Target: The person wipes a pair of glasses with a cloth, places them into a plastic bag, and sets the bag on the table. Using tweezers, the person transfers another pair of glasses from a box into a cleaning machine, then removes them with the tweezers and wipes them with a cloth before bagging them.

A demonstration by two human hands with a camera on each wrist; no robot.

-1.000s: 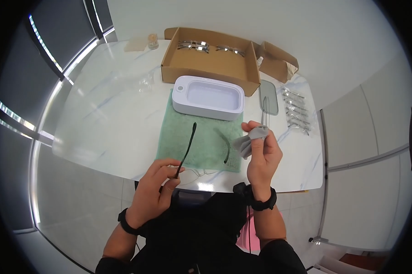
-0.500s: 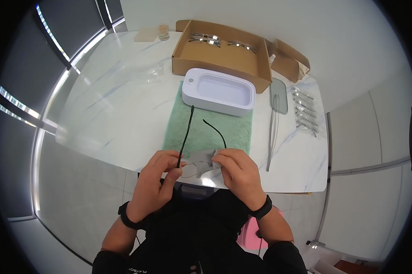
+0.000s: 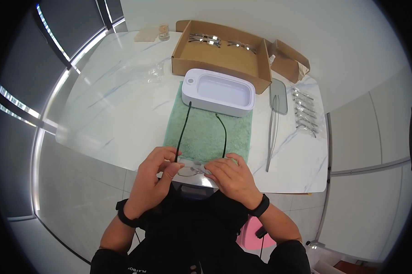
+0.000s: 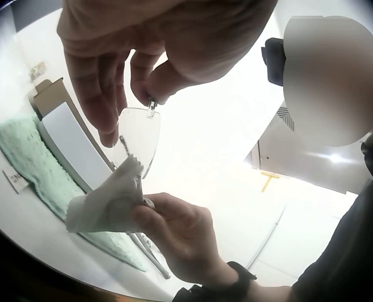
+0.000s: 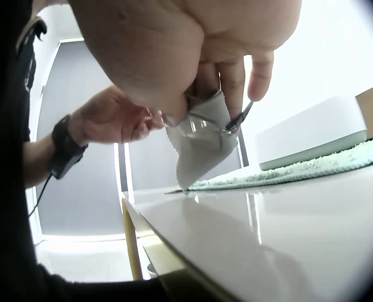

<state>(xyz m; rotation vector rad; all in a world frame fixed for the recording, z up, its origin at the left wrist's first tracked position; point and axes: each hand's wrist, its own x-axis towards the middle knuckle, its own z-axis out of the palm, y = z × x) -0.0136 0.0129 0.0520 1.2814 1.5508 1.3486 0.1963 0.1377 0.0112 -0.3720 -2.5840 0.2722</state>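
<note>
A pair of glasses with black temples is held between both hands near the table's front edge, temples pointing away. My left hand pinches it at the hinge on the left; in the left wrist view a clear lens hangs below those fingers. My right hand pinches a grey cloth around the other lens, which the cloth partly hides. Beyond the hands lies a green towel, with the temple tips over it.
A white basin-like device stands on the towel's far part. Behind it is a cardboard box holding several glasses. Tweezers, a grey-green tray and bagged glasses lie at the right. A small jar stands at the back left.
My right hand came from the right with the cloth to the glasses and now pinches the lens. The tweezers it held lie on the table. The glasses have turned slightly.
</note>
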